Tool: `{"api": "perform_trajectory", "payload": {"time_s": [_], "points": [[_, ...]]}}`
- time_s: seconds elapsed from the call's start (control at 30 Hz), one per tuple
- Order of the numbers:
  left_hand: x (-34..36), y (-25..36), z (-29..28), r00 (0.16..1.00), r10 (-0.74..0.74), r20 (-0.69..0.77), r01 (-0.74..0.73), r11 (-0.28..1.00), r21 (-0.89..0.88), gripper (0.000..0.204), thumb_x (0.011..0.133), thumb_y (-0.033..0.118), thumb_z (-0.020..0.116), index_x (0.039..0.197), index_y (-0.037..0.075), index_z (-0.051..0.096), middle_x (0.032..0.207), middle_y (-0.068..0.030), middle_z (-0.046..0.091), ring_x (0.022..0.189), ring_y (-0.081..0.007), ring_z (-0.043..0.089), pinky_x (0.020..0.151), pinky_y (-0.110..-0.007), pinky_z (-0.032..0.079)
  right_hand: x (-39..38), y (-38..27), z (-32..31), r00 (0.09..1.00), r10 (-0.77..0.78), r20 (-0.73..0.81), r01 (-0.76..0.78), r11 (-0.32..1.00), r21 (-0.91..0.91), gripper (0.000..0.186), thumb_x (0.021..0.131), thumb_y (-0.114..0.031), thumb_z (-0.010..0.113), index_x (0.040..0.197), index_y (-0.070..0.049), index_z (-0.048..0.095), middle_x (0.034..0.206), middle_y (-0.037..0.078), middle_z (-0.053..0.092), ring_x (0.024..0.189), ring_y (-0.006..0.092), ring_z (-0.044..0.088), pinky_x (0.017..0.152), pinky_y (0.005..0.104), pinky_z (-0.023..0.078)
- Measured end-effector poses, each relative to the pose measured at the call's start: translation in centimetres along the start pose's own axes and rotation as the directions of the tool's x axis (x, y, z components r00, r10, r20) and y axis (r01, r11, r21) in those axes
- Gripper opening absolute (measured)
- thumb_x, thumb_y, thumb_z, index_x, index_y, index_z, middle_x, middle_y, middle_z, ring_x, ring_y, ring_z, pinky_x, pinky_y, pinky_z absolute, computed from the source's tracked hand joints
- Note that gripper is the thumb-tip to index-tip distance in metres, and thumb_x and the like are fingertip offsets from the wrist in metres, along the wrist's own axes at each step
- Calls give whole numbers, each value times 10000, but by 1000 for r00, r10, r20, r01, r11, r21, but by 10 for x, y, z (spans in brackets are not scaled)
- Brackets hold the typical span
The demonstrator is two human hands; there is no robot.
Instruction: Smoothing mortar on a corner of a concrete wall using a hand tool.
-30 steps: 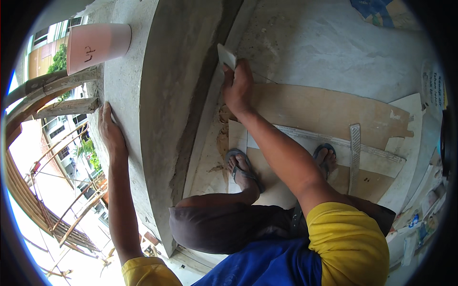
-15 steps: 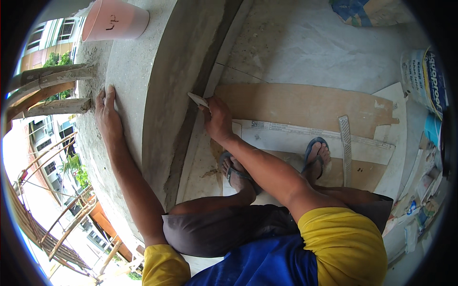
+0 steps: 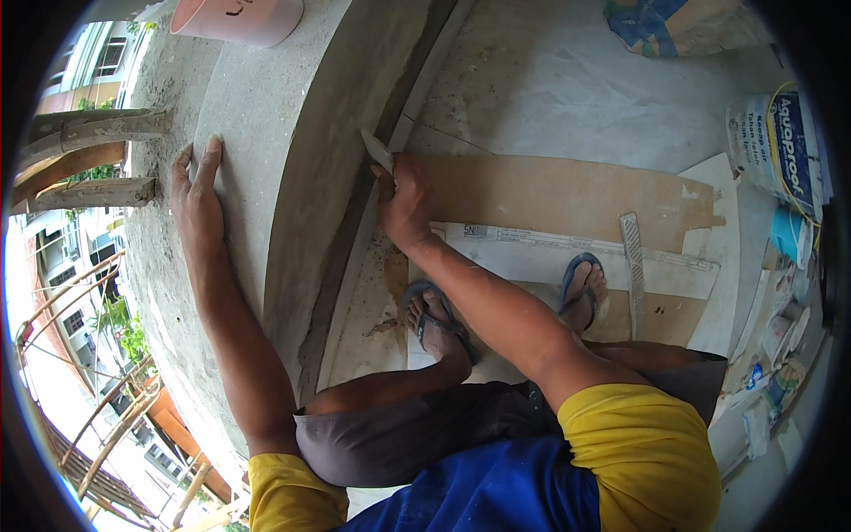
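My left hand (image 3: 197, 197) lies on top of the grey concrete parapet (image 3: 244, 151), thumb and fingers apart, holding nothing. In my right hand (image 3: 405, 202) is a thin, flat, pale scraper-like piece (image 3: 378, 151), pinched between thumb and fingers. Its tip meets the lower part of the parapet's smooth inner face (image 3: 324, 168), just above the dark strip along the base. My fingers cover the rest of the piece, so its full shape is hidden.
A pink bucket (image 3: 244, 19) stands on the parapet. Wooden poles (image 3: 93, 191) jut outside it. Cardboard (image 3: 567, 182) covers the floor under my sandalled feet, with a ridged strip (image 3: 632, 266) on it. Right are a paint pail (image 3: 769, 146) and debris; a sack (image 3: 678, 27) lies beyond.
The pale piece in my right hand has swung to point more steeply away from me, still against the wall. My left hand stays on the parapet. The whole view has shifted slightly.
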State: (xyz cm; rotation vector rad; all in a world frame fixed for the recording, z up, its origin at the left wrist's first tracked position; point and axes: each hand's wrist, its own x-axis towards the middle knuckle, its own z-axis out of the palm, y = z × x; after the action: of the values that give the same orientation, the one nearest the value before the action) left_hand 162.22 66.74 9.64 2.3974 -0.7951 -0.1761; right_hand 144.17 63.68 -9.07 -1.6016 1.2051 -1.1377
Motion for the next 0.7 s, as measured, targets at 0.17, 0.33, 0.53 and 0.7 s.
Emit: {"api": "perform_trajectory", "payload": {"time_s": [0.17, 0.33, 0.53, 0.7], "points": [[-8, -4, -7, 999, 25, 37, -21, 994, -106, 707, 833, 437, 641, 1335, -40, 497, 1331, -273, 503, 1256, -332, 474, 1078, -396, 306, 34, 16, -18, 1000, -4, -25, 6, 997, 75, 145, 833, -79, 651, 846, 1, 530, 839, 192, 574, 797, 425, 566, 663, 471, 431], [-10, 4, -8, 1000, -1, 11, 2, 994, -110, 692, 826, 416, 660, 1329, -32, 506, 1308, -265, 525, 1228, -329, 498, 1067, -388, 319, 117, 19, -22, 997, 0, -81, -2, 1000, -30, 169, 835, -98, 659, 843, 9, 528, 803, 213, 570, 770, 438, 564, 651, 476, 425], [-3, 4, -4, 997, -73, -22, 71, 995, -76, 738, 790, 439, 687, 1329, -31, 505, 1272, -276, 543, 1199, -334, 517, 1054, -386, 335, -3, -15, -2, 1000, -22, 6, 22, 1000, 10, 156, 811, -49, 662, 841, 10, 521, 803, 201, 540, 775, 432, 555, 652, 486, 414], [-4, -9, -6, 1000, -22, -11, 20, 989, -148, 743, 787, 441, 686, 1333, -29, 503, 1266, -289, 540, 1193, -347, 524, 1057, -385, 335, 11, -2, -16, 997, -43, 57, 36, 991, 128, 139, 811, -47, 657, 815, 1, 526, 804, 188, 561, 765, 429, 558, 632, 483, 418]]}}
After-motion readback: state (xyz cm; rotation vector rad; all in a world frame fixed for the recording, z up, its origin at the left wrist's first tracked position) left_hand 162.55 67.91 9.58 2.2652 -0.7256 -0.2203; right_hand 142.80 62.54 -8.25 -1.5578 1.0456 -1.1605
